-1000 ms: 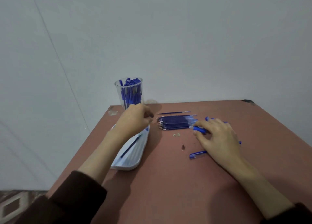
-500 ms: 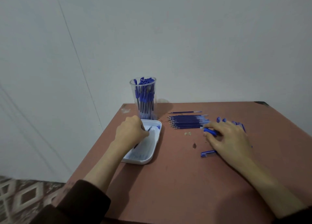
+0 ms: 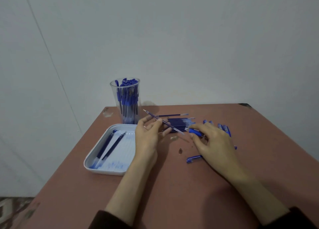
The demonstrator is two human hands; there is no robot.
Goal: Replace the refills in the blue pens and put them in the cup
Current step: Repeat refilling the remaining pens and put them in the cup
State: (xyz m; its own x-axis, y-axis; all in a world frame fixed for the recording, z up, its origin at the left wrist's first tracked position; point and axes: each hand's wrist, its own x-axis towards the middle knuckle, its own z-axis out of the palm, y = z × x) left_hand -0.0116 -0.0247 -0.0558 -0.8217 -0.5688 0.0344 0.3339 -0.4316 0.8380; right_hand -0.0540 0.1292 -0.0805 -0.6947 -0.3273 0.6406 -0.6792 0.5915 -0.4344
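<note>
While the person's left hand (image 3: 148, 135) pinches a single refill (image 3: 165, 122) between thumb and fingertips, the right hand (image 3: 214, 142) has its fingers curled round a blue pen barrel (image 3: 196, 131), holding it low over the table (image 3: 189, 194). The refill is clear of the surface and tilted, its tip pointing away towards the cup (image 3: 114, 99) and its near end just beside the barrel's open end; whether the two touch cannot be told. The cup, clear and upright, stands at the far left of the table, close to the wall, and is packed with blue pens (image 3: 128, 97). Just in front of it lies a white tray (image 3: 105, 171) holding two refills (image 3: 108, 145) side by side, with blue ink smeared on its floor. Beyond the hands a bundle of refills (image 3: 181, 121) lies in a row, with one loose refill (image 3: 170, 115) just behind it. Several more blue pens (image 3: 224, 128) lie on the far side of the right hand, partly hidden by it. A blue pen cap (image 3: 194, 159) lies near the right wrist, and a small metal tip (image 3: 180, 150) sits apart, between the two hands. Dark sleeves cover both forearms at the near edge.
</note>
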